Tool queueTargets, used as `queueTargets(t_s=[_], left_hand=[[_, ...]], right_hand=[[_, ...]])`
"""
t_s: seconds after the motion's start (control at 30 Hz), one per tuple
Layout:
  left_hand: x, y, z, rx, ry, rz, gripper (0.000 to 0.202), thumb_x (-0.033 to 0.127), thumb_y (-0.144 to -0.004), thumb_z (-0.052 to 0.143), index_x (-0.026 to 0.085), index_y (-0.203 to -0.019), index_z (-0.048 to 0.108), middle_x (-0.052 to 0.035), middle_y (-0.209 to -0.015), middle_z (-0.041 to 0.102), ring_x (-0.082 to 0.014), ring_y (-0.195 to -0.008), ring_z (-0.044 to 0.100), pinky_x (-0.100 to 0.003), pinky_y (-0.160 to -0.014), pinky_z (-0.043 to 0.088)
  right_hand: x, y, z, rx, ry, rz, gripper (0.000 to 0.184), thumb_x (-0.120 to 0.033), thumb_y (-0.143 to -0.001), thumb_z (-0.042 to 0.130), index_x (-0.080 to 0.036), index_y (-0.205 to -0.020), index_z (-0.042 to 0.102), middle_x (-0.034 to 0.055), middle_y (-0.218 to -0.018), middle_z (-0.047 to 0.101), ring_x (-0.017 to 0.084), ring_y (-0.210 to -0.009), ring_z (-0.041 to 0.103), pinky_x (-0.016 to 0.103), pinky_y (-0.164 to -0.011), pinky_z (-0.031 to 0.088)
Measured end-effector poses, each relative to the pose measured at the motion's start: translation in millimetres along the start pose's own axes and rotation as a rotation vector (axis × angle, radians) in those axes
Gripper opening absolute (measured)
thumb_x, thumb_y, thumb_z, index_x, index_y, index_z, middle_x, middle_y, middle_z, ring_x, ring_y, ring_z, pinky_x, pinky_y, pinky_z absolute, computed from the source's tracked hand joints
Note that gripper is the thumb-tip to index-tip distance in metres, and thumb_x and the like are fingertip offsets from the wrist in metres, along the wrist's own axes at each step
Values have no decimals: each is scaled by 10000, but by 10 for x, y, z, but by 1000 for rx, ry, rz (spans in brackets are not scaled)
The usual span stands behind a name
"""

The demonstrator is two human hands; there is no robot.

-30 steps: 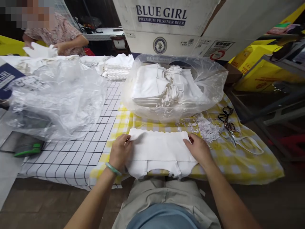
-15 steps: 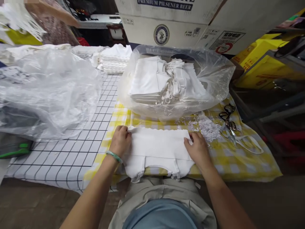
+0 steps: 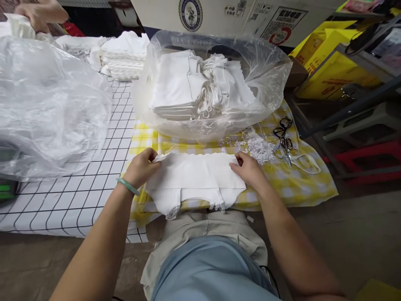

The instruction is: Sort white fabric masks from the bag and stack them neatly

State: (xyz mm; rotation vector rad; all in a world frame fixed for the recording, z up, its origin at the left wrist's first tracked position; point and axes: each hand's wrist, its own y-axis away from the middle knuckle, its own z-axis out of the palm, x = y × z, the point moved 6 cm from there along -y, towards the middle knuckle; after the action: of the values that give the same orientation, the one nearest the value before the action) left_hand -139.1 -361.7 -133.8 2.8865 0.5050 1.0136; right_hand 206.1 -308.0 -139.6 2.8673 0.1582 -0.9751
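Note:
A white cropped camisole top (image 3: 197,173) lies spread on the yellow checked cloth, its scalloped hem away from me and its straps toward my lap. My left hand (image 3: 142,169) pinches the hem's left corner between thumb and fingers; a green bangle circles that wrist. At the opposite corner my right hand (image 3: 248,167) grips the hem the same way. Just beyond, stacks of similar white tops (image 3: 178,85) sit in an open clear plastic bag (image 3: 266,75), their straps bunched in the middle.
To the right lie a heap of white scraps (image 3: 259,146), scissors (image 3: 285,144) and a white strip (image 3: 307,164). Another plastic bag (image 3: 56,108) covers the table's left side. Folded white garments (image 3: 123,56) are stacked behind it. Another person's hand (image 3: 33,16) touches white fabric at top left.
The view has tilted down and shifted right, so everything appears higher and further left. Both hands still hold the top's hem corners. The other person's hand has come down onto white fabric.

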Motion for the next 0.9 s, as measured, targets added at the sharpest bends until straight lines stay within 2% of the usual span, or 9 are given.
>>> queueTargets(t_s=[0.1, 0.2, 0.27, 0.4, 0.53, 0.63, 0.73, 0.8, 0.9], left_hand=[[-46, 99, 19, 16, 380, -36, 221, 299, -618, 635, 219, -746, 473, 29, -671, 534, -130, -600, 510, -247, -536, 411], [-104, 127, 95, -79, 693, -166, 348, 287, -562, 717, 196, -846, 539, 21, -674, 590, -130, -592, 552, -246, -539, 458], [-128, 116, 149, -148, 818, -249, 401, 258, -518, 764, 168, -867, 589, -2, -706, 637, -143, -636, 598, -262, -594, 506], [-184, 67, 220, -177, 879, -348, 399, 240, -476, 814, 156, -826, 642, -21, -722, 672, -161, -708, 645, -276, -665, 548], [-159, 82, 212, -113, 844, -323, 377, 253, -470, 817, 171, -783, 623, -17, -729, 677, -158, -663, 643, -277, -619, 543], [-62, 207, 81, -27, 875, -242, 416, 229, -463, 815, 180, -818, 604, -1, -715, 672, -144, -629, 629, -260, -592, 523], [74, 424, -142, 8, 943, -136, 486, 222, -480, 838, 174, -910, 614, 12, -712, 675, -119, -610, 605, -222, -551, 485], [173, 588, -340, 23, 974, -58, 507, 228, -500, 854, 168, -951, 632, 9, -742, 685, -113, -645, 600, -200, -551, 473], [333, 817, -693, 71, 979, 63, 429, 218, -546, 849, 171, -930, 664, 14, -759, 681, -106, -711, 591, -180, -606, 481]], right_hand=[[27, 67, 23, 41, -162, -6, 154, -273, -704, 588, -196, -837, 592, 5, -745, 626, 149, -667, 544, 274, -655, 430], [55, 72, 46, 35, -250, 5, 164, -290, -726, 589, -189, -853, 612, 27, -777, 661, 159, -688, 576, 283, -667, 456], [67, 55, 45, 40, -253, 11, 135, -291, -743, 584, -191, -829, 611, 31, -777, 674, 166, -700, 591, 288, -673, 467], [74, 34, 40, 76, -270, -8, 133, -236, -749, 585, -195, -875, 597, 36, -842, 705, 177, -772, 633, 301, -723, 492], [72, 70, 87, 50, -420, -45, 133, -250, -775, 585, -196, -894, 609, 33, -869, 716, 179, -816, 657, 306, -746, 514], [60, 179, 69, 50, -592, -47, 171, -328, -800, 576, -199, -908, 601, 15, -793, 703, 177, -764, 658, 305, -713, 530], [-44, 387, -44, 38, -790, -107, 243, -395, -816, 570, -205, -967, 564, 5, -804, 694, 165, -733, 655, 301, -718, 537], [-155, 559, -194, 42, -851, -163, 270, -424, -826, 570, -212, -991, 548, 9, -851, 694, 163, -766, 657, 295, -734, 536], [-345, 804, -526, 118, -845, -257, 279, -435, -839, 576, -220, -1016, 558, 17, -916, 691, 174, -859, 652, 298, -776, 531]])
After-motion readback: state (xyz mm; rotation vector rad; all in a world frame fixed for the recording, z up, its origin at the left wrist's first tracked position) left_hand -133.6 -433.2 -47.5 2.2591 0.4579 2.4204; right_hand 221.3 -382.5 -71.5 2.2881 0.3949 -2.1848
